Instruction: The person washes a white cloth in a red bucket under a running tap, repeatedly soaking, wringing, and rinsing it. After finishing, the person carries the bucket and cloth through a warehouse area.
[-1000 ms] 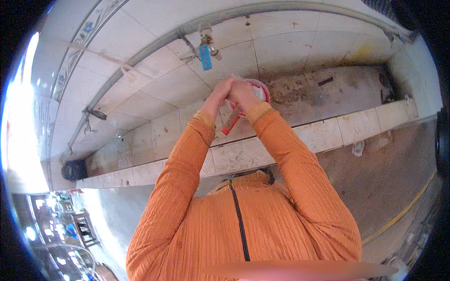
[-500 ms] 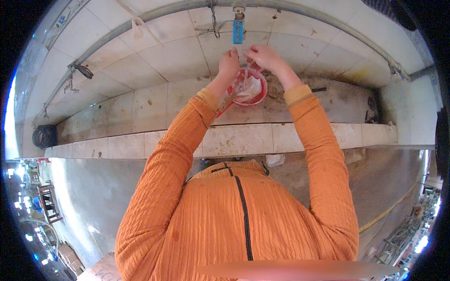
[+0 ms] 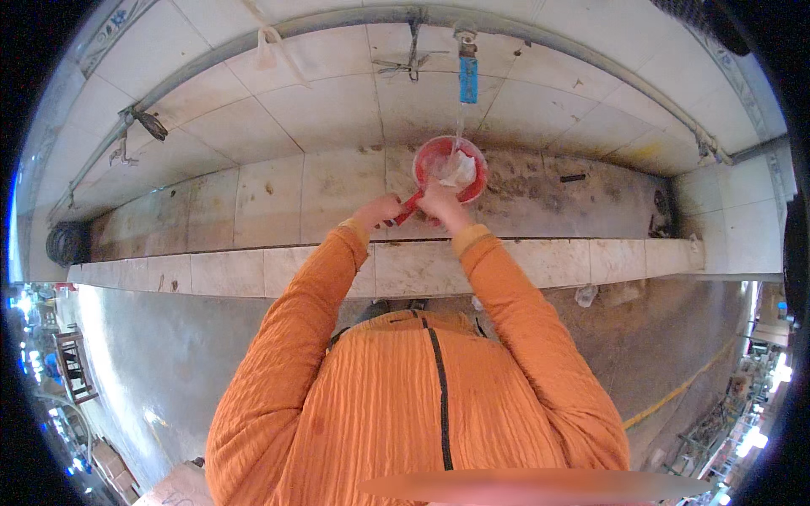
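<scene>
Your left hand (image 3: 377, 211) is clenched around the handle of a red plastic scoop (image 3: 450, 169), gripping it where the handle juts back toward you. Your right hand (image 3: 439, 204) sits just beside it, fingers (image 3: 429, 196) curled against the near rim of the scoop; whether they pinch the rim or only steady it cannot be told. You hold the scoop over the long tiled trough (image 3: 540, 190), directly under the blue tap (image 3: 467, 78). A thin stream of water (image 3: 460, 126) falls from the tap into the scoop, where a wad of white cloth (image 3: 456, 169) lies. The tap hangs from a grey pipe (image 3: 337, 18) running along the tiled wall. Both your orange sleeves (image 3: 295, 320) reach across the trough's pale front ledge (image 3: 253, 271).
</scene>
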Tool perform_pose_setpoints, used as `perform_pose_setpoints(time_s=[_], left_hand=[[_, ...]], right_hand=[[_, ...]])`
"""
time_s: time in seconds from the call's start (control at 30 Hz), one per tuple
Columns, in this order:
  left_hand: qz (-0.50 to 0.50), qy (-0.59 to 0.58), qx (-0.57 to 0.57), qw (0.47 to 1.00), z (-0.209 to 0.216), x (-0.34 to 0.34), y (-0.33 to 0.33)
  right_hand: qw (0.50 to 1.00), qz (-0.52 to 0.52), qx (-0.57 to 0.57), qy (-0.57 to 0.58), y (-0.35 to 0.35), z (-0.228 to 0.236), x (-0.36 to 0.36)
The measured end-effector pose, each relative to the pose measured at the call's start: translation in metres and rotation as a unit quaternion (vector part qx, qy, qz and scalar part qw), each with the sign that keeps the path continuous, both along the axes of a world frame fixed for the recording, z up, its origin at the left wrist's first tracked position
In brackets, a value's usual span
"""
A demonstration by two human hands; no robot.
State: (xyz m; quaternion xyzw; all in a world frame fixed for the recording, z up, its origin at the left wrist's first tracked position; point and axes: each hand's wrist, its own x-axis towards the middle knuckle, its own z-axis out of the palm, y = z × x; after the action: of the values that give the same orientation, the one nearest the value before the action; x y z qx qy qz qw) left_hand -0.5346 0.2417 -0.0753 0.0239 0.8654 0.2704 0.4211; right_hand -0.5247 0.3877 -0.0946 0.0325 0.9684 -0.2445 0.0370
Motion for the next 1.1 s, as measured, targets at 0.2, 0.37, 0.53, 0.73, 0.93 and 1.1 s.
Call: perform_pose_setpoints(time_s=[0.2, 0.37, 0.53, 0.73, 0.93, 1.1], left_hand=[[-0.102, 0.066, 0.136, 0.983, -0.042, -0.019, 0.027], [0.0, 0.075, 0.051, 0.996, -0.068, -0.015, -0.004], [-0.23, 0.048, 0.015, 0.972, -0.042, -0.055, -0.016], [-0.144, -0.005, 0.098, 0.985, -0.038, -0.034, -0.018], [-0.148, 0.206, 0.035, 0.967, -0.041, -0.041, 0.0], [-0.134, 0.09, 0.093, 0.983, -0.058, -0.052, 0.006]], right_hand=[[0.996, -0.021, -0.081, -0.027, 0.052, 0.003, -0.039], [0.98, 0.124, 0.008, -0.155, -0.013, 0.044, -0.006], [0.973, 0.055, 0.152, -0.162, 0.032, 0.026, -0.01], [0.975, -0.102, 0.066, -0.183, 0.064, 0.036, -0.001], [0.971, 0.018, 0.211, -0.111, 0.103, 0.076, -0.005], [0.932, 0.163, 0.271, -0.177, 0.08, 0.073, 0.008]])
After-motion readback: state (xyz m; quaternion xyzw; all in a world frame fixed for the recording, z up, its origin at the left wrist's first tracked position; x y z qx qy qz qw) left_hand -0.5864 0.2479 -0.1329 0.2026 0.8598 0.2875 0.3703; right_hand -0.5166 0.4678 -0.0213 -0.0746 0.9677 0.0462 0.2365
